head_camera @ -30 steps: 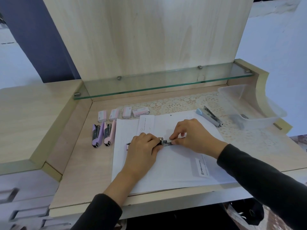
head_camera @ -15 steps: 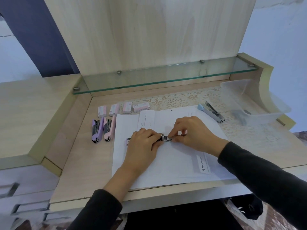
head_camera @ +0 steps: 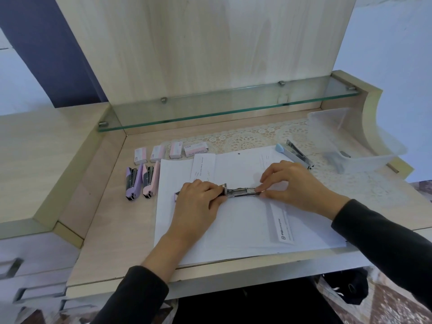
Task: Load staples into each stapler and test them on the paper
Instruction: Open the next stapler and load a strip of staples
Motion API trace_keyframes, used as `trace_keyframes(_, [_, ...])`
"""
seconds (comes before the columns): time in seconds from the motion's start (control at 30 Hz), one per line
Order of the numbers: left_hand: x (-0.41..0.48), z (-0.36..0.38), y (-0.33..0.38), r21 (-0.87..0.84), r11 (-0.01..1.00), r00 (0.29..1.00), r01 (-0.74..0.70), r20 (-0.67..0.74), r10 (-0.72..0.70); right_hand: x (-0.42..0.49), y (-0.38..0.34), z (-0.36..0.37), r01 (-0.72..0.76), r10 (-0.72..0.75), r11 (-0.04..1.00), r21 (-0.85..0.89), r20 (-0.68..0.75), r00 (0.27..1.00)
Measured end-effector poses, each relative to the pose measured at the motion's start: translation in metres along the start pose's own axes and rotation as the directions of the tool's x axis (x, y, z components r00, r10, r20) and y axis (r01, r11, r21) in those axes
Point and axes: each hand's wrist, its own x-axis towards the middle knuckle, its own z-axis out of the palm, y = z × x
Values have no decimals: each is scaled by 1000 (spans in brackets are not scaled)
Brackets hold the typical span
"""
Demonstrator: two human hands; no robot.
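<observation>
Head view, looking down on a desk (head_camera: 105, 230) with a stack of white paper (head_camera: 245, 230) in the middle. A small stapler (head_camera: 240, 191) lies opened out flat on the paper's centre, with its metal channel facing up. The left grip (head_camera: 198, 199), a bare hand, is curled over the stapler's pink body and pins it to the paper. The right grip (head_camera: 292, 185) pinches the channel's far end between its fingertips (head_camera: 260, 189).

The stapler looks light and rigid, plastic over thin metal, and likely to skid on paper, so it is best held down by the body while the channel is handled by its side edges. Staple strips would probably be brittle and snap easily.

Two more staplers, purple (head_camera: 132, 183) and pink (head_camera: 149, 181), lie just left of the paper. Four staple boxes (head_camera: 170, 152) sit beyond its far left corner. A blue stapler (head_camera: 294, 154) rests at its far right corner, and a clear tub (head_camera: 350, 141) stands further right of the paper.

The left grip hides most of the stapler's body. Whether staples already sit in the channel cannot be told. The tub's contents are blurred, and the print on the paper is too small to read
</observation>
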Motion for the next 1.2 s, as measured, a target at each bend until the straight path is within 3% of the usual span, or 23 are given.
trace_keyframes(0.23, [-4, -7, 5, -211, 968, 987, 137, -51, -151, 0, 3, 11, -23, 26, 999, 28, -99, 995])
trace_keyframes(0.4, [-3, -6, 3, -145, 989, 994, -18, -108, 2, 0, 5, 18, 1, 1, 1000, 19, -99, 995])
trace_keyframes(0.6, [1, -2, -1, -32, 987, 986, -160, 37, 161, 0, 6, 21, 1, 5, 999, 47, -132, 991])
trace_keyframes(0.9, [3, -8, -1, -81, 992, 985, -101, 133, 111, -1, 4, 18, -12, 15, 999, 30, -101, 995])
trace_keyframes(1.0, [4, -20, -4, -140, 990, 973, -24, 224, 56, -1, 3, 18, -35, 36, 999, 14, -92, 995])
trace_keyframes(1.2, [-5, -50, -30, -56, 985, 949, 161, 283, -139, -2, 1, 18, -38, 41, 999, 26, -97, 994])
